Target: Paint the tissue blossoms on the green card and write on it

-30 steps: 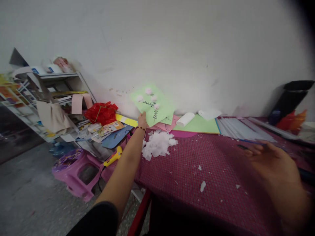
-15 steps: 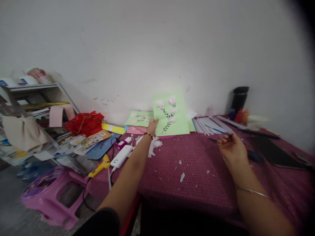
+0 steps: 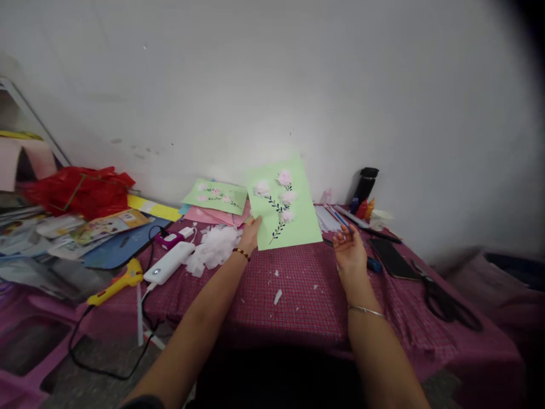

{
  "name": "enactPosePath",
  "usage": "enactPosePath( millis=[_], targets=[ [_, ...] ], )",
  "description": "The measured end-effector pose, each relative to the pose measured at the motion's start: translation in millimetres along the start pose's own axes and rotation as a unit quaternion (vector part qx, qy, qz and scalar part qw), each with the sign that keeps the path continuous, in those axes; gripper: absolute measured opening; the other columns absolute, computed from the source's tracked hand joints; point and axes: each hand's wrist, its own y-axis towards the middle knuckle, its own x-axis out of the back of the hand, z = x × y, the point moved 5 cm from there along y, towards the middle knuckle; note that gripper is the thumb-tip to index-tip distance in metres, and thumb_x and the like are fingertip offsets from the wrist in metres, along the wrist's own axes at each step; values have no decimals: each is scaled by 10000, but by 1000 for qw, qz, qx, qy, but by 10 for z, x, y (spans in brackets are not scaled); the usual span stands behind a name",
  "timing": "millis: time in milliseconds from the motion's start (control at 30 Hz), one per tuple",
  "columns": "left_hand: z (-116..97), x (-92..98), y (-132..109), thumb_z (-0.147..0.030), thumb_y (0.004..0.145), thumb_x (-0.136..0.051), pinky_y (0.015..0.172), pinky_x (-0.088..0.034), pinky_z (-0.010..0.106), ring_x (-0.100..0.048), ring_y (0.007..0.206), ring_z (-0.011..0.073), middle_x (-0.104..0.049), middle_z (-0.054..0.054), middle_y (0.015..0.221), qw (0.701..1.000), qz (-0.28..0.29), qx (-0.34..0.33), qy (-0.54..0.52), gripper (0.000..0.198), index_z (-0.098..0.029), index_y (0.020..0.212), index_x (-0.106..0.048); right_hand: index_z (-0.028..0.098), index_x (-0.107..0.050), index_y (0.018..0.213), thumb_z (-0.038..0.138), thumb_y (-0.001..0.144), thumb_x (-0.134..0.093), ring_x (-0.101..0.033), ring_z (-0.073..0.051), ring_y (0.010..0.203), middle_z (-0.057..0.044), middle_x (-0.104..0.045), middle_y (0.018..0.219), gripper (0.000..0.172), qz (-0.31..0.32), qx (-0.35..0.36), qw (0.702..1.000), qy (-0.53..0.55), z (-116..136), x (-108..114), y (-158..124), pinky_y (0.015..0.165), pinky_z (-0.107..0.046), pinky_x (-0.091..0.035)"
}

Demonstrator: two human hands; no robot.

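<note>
My left hand (image 3: 251, 234) pinches the lower left corner of a green card (image 3: 283, 205) decorated with pink tissue flowers on dark stems, held upright over the red checked tablecloth (image 3: 306, 289). My right hand (image 3: 349, 253) hovers just right of the card, fingers loosely curled around a thin dark pen or brush. A second green flower card (image 3: 217, 196) lies flat by the wall on pink sheets. A heap of white tissue scraps (image 3: 213, 250) sits left of my left wrist.
A white power bank (image 3: 169, 262), a yellow glue gun (image 3: 114, 282) with its black cable, and red crumpled paper (image 3: 80, 190) lie at the left. A black flask (image 3: 364, 187), a phone (image 3: 392, 260) and black scissors (image 3: 447, 301) are on the right.
The view swung right and pulled back. My left hand lifted the green card off the pile by the wall and brought it toward the table's middle; my right hand moved in beside it.
</note>
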Motion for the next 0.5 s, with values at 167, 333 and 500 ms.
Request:
enactPosePath(
  millis=[167, 333, 500],
  targets=[
    [55, 190, 2, -261, 855, -659, 818, -549, 322, -673, 859, 176, -706, 69, 906, 999, -7, 35, -4, 199, -145, 1015, -640, 220, -622, 907, 339, 867, -562, -619, -82, 591, 34, -704, 791, 140, -10, -13, 1000, -26, -10, 50, 19, 589, -239, -531],
    [202, 302, -70, -337, 927, -569, 811, -553, 380, -626, 951, 186, -615, 90, 1131, 996, -21, 87, 7, 308, -138, 1161, -583, 208, -572, 775, 372, 840, -583, -541, -85, 492, 62, -589, 602, 177, -11, -38, 998, -52, 26, 130, -5, 511, -239, -482],
    [325, 357, -90, -378, 932, -547, 806, -554, 349, -616, 956, 181, -626, 90, 1126, 995, -34, 92, 17, 256, -202, 1100, -623, 215, -555, 735, 343, 787, -588, -468, -111, 467, 25, -519, 605, 142, -16, -31, 996, -85, 28, 285, 151, 439, -286, -420]
  ],
)
